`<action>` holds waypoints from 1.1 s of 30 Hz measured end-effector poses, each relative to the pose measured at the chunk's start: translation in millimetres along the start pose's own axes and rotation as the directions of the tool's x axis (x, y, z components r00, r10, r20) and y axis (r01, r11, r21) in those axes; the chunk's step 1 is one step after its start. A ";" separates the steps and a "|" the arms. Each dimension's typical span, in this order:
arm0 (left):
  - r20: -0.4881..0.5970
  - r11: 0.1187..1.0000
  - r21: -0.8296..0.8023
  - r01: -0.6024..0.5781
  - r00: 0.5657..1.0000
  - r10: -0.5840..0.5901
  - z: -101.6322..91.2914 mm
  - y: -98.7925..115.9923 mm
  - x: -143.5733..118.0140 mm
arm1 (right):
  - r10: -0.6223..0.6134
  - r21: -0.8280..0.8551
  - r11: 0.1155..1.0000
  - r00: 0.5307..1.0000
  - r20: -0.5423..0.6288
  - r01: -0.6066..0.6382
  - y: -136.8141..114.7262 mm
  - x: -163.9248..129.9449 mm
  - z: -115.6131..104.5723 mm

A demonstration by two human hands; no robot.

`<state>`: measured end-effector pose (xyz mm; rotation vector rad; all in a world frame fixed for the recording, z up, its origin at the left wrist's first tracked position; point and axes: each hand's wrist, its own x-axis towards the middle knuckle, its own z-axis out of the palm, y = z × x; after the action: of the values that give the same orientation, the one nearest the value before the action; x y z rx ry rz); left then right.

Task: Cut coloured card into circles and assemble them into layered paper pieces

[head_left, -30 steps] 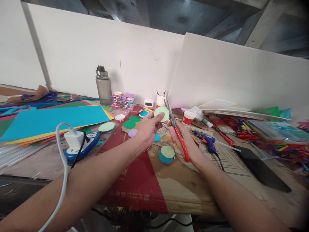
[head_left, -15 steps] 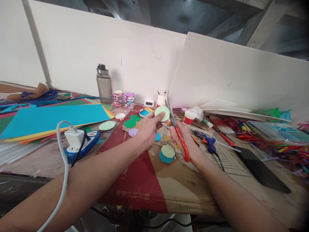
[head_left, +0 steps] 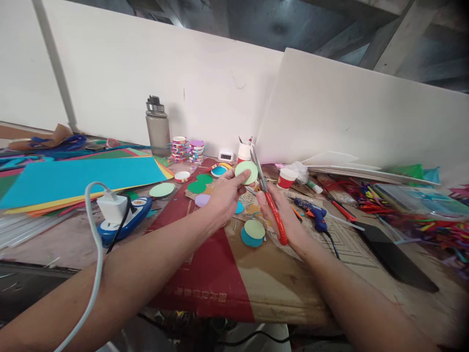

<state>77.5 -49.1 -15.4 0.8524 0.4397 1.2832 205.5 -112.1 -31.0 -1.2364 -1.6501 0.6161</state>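
Observation:
Between thumb and fingers, my left hand (head_left: 227, 195) pinches a pale green paper circle (head_left: 245, 172). My right hand (head_left: 279, 208) is closed round the red handles of the scissors (head_left: 270, 195), whose blades point up and away, right beside the circle's right edge. Below the hands, another light green circle (head_left: 254, 229) lies on top of blue circles (head_left: 252, 239) on the cardboard (head_left: 278, 283). Left of my left hand are green circles (head_left: 197, 187) and a lilac circle (head_left: 202, 200). Part of the right fingers is hidden behind the scissors.
Coloured paper sheets (head_left: 88, 178) and a blue power strip (head_left: 126, 222) with a white cable are at left. A bottle (head_left: 158, 127) stands at the back. On the right are a paper cup (head_left: 287, 179), a blue glue gun (head_left: 315, 215) and a dark flat object (head_left: 395, 256).
Both hands hold nearly the same pose, with the circle and scissors almost unmoved. The whole view has shifted very slightly.

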 end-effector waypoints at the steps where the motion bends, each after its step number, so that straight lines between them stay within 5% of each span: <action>1: -0.003 1.000 -0.002 0.000 1.000 0.000 0.3 0.1 0.1 | -0.002 -0.003 1.000 1.000 -0.002 0.002 0.5 0.2 0.0; 33: 0.154 0.965 0.256 -0.055 0.988 0.015 -14.2 16.4 15.0 | -0.040 -0.080 0.996 0.999 0.037 0.042 15.4 6.9 -11.2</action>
<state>60.6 -29.6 -9.5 1.1748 0.4802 1.1989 222.1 -101.7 -36.3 -1.2527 -1.7402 0.5531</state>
